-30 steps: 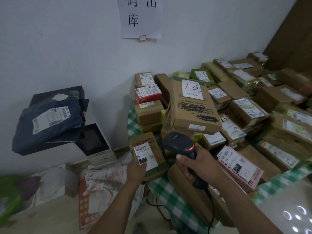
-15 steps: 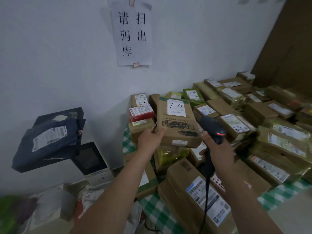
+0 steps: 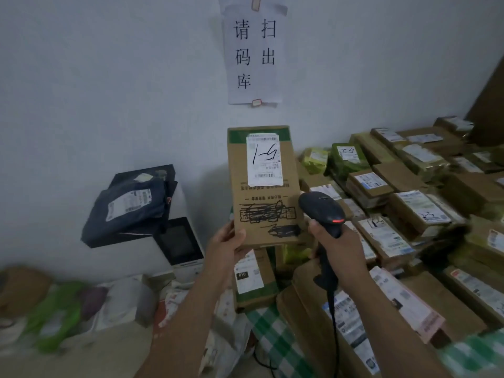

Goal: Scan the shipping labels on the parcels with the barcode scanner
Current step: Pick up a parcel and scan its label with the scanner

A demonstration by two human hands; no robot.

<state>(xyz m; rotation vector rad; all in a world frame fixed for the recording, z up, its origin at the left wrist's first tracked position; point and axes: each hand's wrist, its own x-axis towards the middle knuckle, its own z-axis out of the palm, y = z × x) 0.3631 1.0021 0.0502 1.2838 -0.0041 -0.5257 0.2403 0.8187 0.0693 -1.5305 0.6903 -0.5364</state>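
Observation:
My left hand (image 3: 226, 242) grips the lower left corner of a tall cardboard parcel (image 3: 266, 211) and holds it upright in front of the wall. Its white shipping label (image 3: 263, 162) faces me, with "1-5" handwritten on it and a barcode near its bottom. My right hand (image 3: 336, 248) holds the black corded barcode scanner (image 3: 323, 211) by its handle, just right of the parcel's lower edge. The scanner's head points up and left, and a small red light shows on it.
Several labelled cardboard and green parcels (image 3: 403, 208) cover a table with a green checked cloth (image 3: 268, 328) on the right. A dark mailer bag (image 3: 128, 203) lies on a device with a dark screen (image 3: 178, 242) at the left. Bags (image 3: 81, 304) lie on the floor. A paper sign (image 3: 255, 50) hangs on the wall.
My left hand left the small box at the table's edge, took the tall "1-5" parcel off the pile and raised it upright. My right hand lifted the scanner beside it.

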